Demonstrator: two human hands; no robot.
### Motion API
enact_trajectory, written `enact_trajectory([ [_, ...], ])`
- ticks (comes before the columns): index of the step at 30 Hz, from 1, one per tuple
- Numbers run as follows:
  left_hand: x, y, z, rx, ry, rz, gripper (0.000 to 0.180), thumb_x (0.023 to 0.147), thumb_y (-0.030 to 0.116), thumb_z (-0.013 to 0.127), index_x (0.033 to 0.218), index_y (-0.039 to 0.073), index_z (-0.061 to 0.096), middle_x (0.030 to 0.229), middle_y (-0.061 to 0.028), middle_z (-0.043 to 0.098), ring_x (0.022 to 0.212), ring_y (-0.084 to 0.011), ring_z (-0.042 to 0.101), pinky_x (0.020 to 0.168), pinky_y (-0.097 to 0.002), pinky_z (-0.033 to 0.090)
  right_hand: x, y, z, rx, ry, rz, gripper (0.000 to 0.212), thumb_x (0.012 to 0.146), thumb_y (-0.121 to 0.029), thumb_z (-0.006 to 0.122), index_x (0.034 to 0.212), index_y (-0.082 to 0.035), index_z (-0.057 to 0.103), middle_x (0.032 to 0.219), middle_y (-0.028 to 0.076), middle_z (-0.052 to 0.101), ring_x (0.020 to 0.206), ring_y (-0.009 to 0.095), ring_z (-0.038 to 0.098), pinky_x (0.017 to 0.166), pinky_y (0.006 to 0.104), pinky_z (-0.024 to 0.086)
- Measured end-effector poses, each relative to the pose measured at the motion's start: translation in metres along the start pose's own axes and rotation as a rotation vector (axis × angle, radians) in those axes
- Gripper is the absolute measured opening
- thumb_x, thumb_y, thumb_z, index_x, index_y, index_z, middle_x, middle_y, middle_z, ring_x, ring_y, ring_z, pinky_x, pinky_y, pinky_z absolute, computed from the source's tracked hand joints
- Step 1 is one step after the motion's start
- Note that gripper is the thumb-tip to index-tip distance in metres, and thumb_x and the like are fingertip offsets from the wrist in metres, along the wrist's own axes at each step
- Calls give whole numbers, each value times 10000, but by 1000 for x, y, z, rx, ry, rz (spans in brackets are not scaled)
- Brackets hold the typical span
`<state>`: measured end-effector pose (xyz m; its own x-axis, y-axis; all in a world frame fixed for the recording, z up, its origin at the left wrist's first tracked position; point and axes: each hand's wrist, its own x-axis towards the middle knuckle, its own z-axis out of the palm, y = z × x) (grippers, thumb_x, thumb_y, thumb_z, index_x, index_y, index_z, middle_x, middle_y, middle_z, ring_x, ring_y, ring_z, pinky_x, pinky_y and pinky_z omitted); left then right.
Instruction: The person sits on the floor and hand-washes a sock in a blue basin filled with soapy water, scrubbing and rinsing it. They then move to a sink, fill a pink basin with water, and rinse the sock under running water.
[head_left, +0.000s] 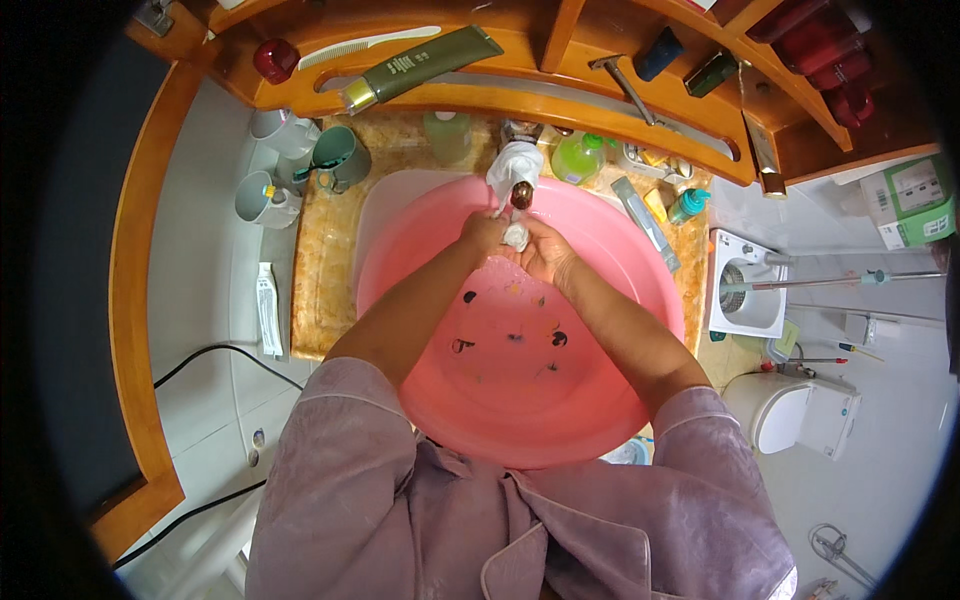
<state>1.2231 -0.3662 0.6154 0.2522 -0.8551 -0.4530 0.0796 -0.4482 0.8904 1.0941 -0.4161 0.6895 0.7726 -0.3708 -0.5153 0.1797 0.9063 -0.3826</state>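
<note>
My left hand (pixel 484 236) and my right hand (pixel 547 250) meet below the tap's brown spout (pixel 522 195), over the far part of a large pink basin (pixel 520 420). Between them is a small crumpled white cloth (pixel 516 237), wet-looking and bunched up. The right hand's fingers curl beside and under it; the left hand's fingers close in from the other side, partly hidden. Another white cloth (pixel 515 168) is draped over the tap. Inside the basin is water, and several small dark and yellow patches show at its bottom.
Mugs (pixel 340 160) stand on the counter's left, and a green soap bottle (pixel 578 158) stands right of the tap. Overhead runs a wooden shelf (pixel 470 98) holding a dark green tube (pixel 425 68). A toilet (pixel 785 415) and small washing machine (pixel 748 283) are at right.
</note>
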Motion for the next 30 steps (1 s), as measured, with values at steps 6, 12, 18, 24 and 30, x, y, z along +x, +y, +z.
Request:
enact_trajectory([
  [6,6,13,-15,631,180,48,282,874,256,500,963,1,581,817,-132,626,738,-173,633,584,-363,510,15,-8,-24,-281,368,-93,282,791,-23,609,1064,-66,553,941,81,599,776,165,589,621,247,488],
  [12,17,-10,-7,-620,288,-412,226,854,304,520,853,82,566,741,-43,578,594,-155,552,446,-360,420,-14,4,42,-563,397,-134,91,847,-143,589,930,-106,589,682,7,571,492,86,478,375,203,350],
  [18,19,-47,20,-890,-30,-459,213,846,319,534,819,108,551,700,-28,542,518,-144,477,399,-330,354,35,43,2,-1432,678,-707,242,848,-276,534,815,-39,575,706,214,590,673,355,597,606,440,453],
  [24,21,-48,13,-938,-252,-436,206,841,324,540,805,122,540,671,-22,516,471,-133,421,393,-306,313,6,62,25,-1384,573,-530,378,863,-352,495,749,0,571,750,249,581,747,388,586,683,434,444],
  [30,50,-44,68,-678,52,-455,200,836,329,546,790,135,530,643,-15,489,425,-123,364,386,-282,272,67,-2,-63,-784,886,-450,481,873,-476,443,749,-33,585,617,116,564,494,249,519,462,382,413],
])
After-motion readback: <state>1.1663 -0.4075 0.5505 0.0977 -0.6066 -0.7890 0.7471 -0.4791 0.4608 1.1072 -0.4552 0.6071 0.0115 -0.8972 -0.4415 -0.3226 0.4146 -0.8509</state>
